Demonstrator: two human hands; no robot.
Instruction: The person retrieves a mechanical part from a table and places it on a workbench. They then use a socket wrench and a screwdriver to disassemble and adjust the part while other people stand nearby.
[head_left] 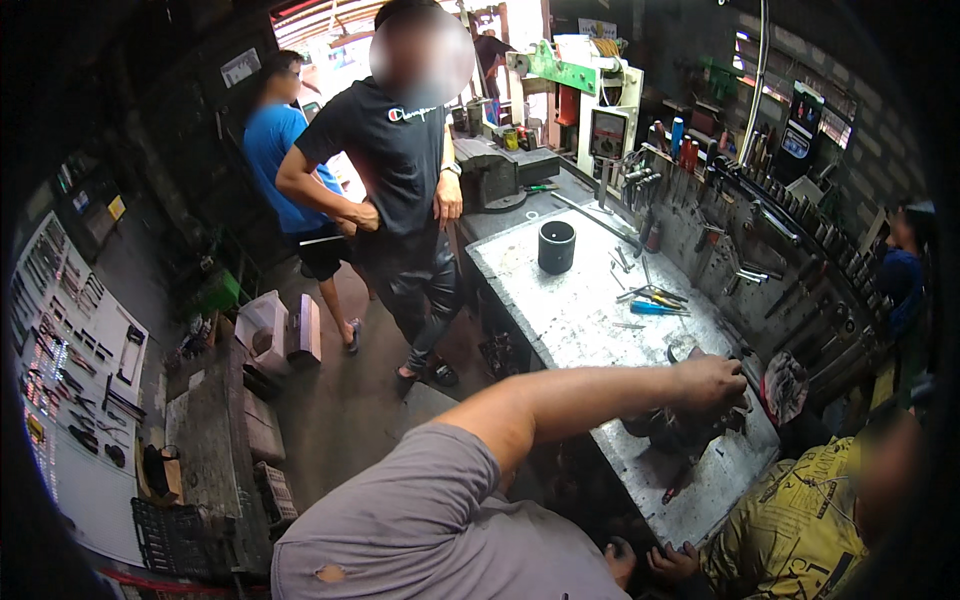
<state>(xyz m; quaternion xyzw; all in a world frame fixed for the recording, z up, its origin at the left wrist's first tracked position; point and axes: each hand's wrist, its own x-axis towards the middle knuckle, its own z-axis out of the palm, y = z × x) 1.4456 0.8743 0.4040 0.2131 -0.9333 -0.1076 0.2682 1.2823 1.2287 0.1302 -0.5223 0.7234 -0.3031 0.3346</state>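
Note:
My left arm, in a grey sleeve, reaches across the workbench point(540, 310). My left hand point(712, 382) is closed on the upper side of a dark, greasy metal part point(680, 432) with curved lobes; its exact kind is unclear. A thin tool with a reddish end point(676, 487) lies by the part. At the lower edge, close to the grey shirt, my right hand point(621, 563) shows only partly, below the bench's near edge. Its fingers are mostly cut off or shaded, so its grip is hidden. Beside it is a hand point(675, 563) of the person in yellow.
On the bench stand a black cylinder point(556, 247), blue-handled screwdrivers point(655, 308) and several loose tools. A tool rack point(720, 200) lines the right side, with a crumpled cloth point(785, 387) below it. A person in black point(390, 170) stands across; one in yellow point(800, 515) is close right.

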